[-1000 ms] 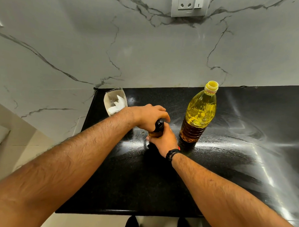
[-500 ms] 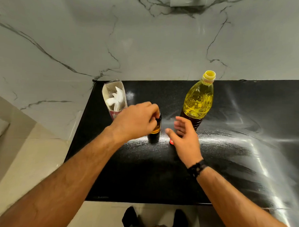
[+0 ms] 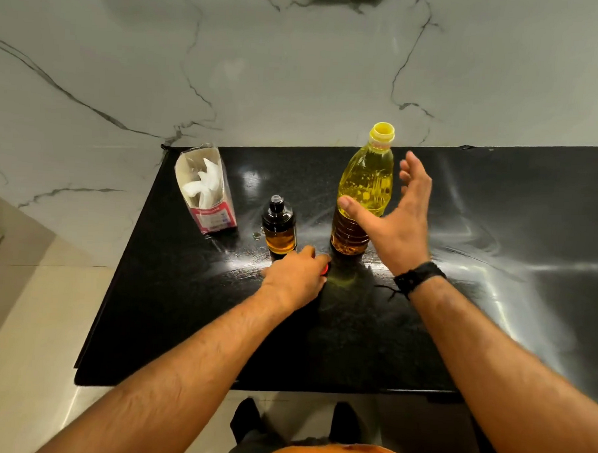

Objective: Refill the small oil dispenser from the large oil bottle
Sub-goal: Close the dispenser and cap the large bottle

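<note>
The small oil dispenser, dark glass with amber oil low inside, stands upright on the black counter. Right of it stands the large oil bottle with its yellow cap on. My right hand is open around the bottle's middle, thumb in front and fingers spread to its right, not closed on it. My left hand rests knuckles-up on the counter in front of the dispenser. Its fingers curl over a small red cap; only the cap's edge shows.
An opened carton with white tissue stands at the counter's back left corner. A tiny round metal piece lies left of the dispenser. The marble wall rises behind. The counter's front edge is near my body.
My left hand let go of the dispenser's top and dropped to the counter in front of it. My right hand rose from the counter to the large bottle's side.
</note>
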